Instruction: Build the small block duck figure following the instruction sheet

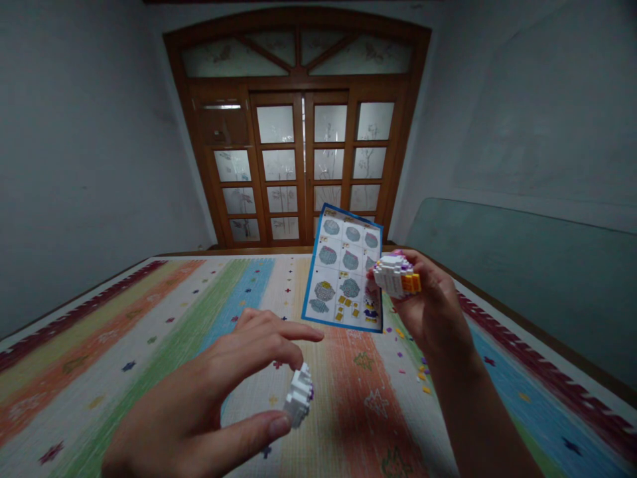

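My left hand [209, 392] pinches a small white block piece [299, 394] between thumb and fingers, low over the striped cloth. My right hand [428, 305] is raised and grips a white, orange and purple block model [397, 275] together with a blue-bordered instruction sheet [343, 269], which stands upright behind the model. The two hands are apart, the right one higher and farther away.
A striped multicoloured cloth [149, 318] covers the table. Several tiny loose bricks [423, 378] lie on it below my right hand. A wooden door with glass panes [298, 166] stands beyond the far edge, and a glass panel [522, 265] leans at the right.
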The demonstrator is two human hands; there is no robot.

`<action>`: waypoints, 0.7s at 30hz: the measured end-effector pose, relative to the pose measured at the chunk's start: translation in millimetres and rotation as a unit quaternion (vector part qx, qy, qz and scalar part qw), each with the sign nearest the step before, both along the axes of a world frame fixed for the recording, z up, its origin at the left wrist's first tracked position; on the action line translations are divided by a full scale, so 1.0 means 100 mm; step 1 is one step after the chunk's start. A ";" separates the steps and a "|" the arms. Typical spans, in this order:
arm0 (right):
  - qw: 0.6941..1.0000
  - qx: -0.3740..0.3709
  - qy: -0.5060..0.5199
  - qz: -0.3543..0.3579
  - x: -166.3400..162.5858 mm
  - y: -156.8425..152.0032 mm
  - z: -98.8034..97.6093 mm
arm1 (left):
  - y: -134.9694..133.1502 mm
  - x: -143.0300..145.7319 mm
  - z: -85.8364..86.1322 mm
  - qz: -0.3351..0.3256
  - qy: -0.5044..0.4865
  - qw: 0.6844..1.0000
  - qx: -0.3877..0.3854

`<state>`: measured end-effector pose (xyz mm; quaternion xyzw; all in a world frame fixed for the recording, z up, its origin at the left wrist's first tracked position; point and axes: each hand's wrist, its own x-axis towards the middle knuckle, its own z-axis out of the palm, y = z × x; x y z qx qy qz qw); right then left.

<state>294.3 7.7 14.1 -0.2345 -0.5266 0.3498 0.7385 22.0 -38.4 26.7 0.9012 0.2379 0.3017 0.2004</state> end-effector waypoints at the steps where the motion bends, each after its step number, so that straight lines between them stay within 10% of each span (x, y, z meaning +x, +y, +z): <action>1: 1.000 0.000 0.005 0.002 0.00 0.00 0.00 | 0.00 0.00 0.01 -0.002 0.001 1.000 0.000; 21: 1.000 -0.003 -0.005 0.004 0.01 0.00 0.01 | 0.00 0.03 0.01 -0.024 -0.021 0.999 0.015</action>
